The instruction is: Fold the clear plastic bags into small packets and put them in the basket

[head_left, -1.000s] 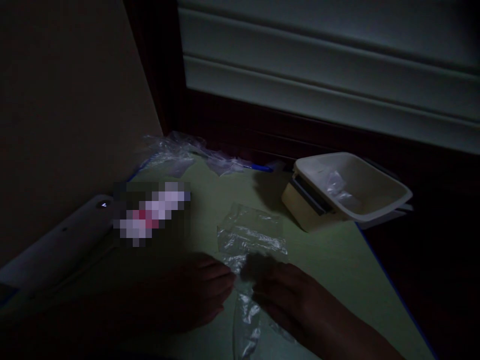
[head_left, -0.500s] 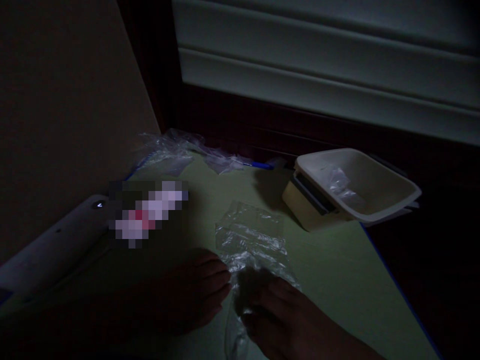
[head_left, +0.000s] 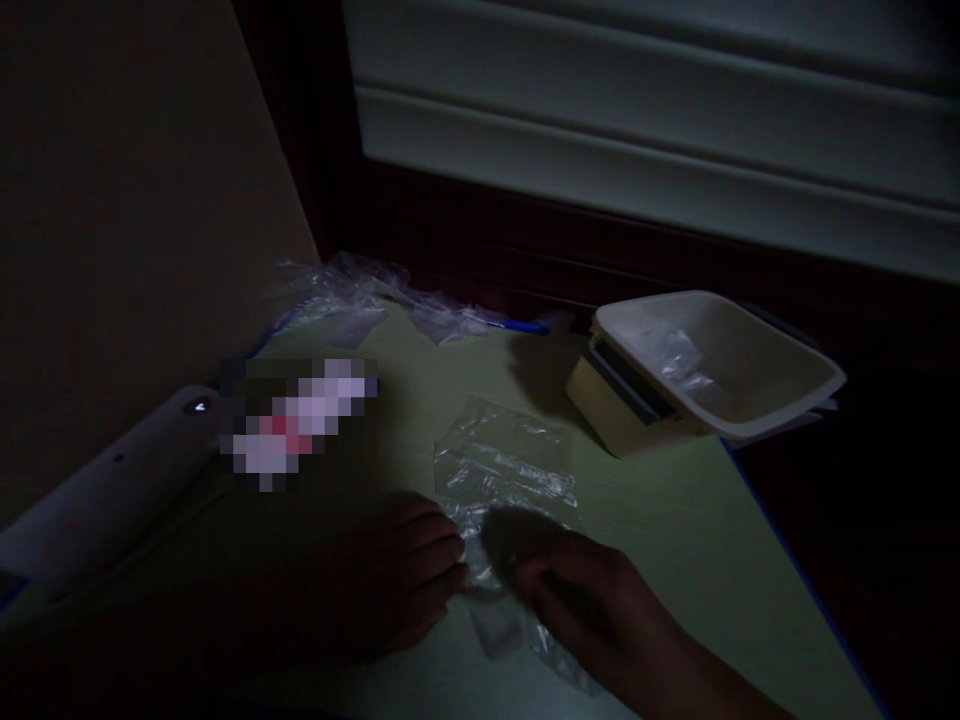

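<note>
A crinkled clear plastic bag [head_left: 517, 465] lies flat on the pale green tabletop in front of me, and its lower part is bunched between my hands. My left hand [head_left: 420, 570] rests at the bag's left edge, fingers bent and held together with the tips on the plastic. My right hand [head_left: 600, 600] is curled, thumb and index finger pinched on the plastic, part of which trails beneath the palm. Deep shadow hides the left thumb and the exact grip of both hands.
A cream plastic bin [head_left: 720, 360] with clear plastic inside stands tilted at the right. More clear film [head_left: 360, 295] and a blue pen [head_left: 521, 326] lie along the back edge. A white power strip [head_left: 112, 480] and a blurred-out item [head_left: 300, 425] are at the left.
My right hand has turned and closed more tightly, shifting slightly right. The bag's lower end has moved from hanging toward me to under the right hand. The left hand stays almost in place.
</note>
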Demonstrator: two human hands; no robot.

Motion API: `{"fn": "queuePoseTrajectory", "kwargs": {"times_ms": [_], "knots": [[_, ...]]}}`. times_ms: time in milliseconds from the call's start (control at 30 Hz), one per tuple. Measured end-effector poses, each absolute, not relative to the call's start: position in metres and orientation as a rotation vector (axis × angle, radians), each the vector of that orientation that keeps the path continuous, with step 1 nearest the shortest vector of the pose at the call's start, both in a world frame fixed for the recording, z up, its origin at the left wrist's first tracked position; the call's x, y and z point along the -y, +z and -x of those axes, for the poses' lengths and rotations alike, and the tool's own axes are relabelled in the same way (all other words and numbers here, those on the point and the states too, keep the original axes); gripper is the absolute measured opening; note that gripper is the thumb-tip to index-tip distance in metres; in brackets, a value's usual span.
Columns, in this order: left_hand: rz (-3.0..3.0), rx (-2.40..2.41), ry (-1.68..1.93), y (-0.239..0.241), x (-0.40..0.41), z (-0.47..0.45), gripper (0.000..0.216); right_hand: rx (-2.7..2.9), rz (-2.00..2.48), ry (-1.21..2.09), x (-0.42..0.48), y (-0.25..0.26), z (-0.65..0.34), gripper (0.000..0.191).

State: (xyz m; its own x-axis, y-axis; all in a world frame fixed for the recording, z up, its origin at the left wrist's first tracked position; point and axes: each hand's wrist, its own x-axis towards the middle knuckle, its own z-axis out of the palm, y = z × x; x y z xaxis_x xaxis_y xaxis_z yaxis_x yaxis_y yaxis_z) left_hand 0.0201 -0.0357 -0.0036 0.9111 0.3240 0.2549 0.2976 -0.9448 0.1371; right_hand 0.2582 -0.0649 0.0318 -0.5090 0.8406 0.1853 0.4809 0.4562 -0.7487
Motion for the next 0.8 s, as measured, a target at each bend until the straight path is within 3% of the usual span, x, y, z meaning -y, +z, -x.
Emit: {"fn": "queuePoseTrajectory", "kwargs": {"times_ms": [133, 267, 500, 800], "knots": [[-3.0, -0.481, 0.459, -0.005, 0.036, -0.02, 0.015, 2.161, 1.139, 0.888, 0.065, 0.031, -0.261, 0.016], [-2.984, -0.484, 0.465, -0.005, 0.036, -0.021, 0.013, 2.505, 0.935, 0.768, 0.071, 0.034, -0.265, 0.028], [-2.994, -0.468, 0.446, 0.001, 0.035, -0.022, 0.013, 2.741, 0.678, 0.363, 0.08, 0.019, -0.259, 0.014], [-2.992, -0.471, 0.42, 0.003, 0.035, -0.022, 0.013, 2.699, 0.626, 0.408, 0.08, 0.016, -0.252, 0.017]]}}
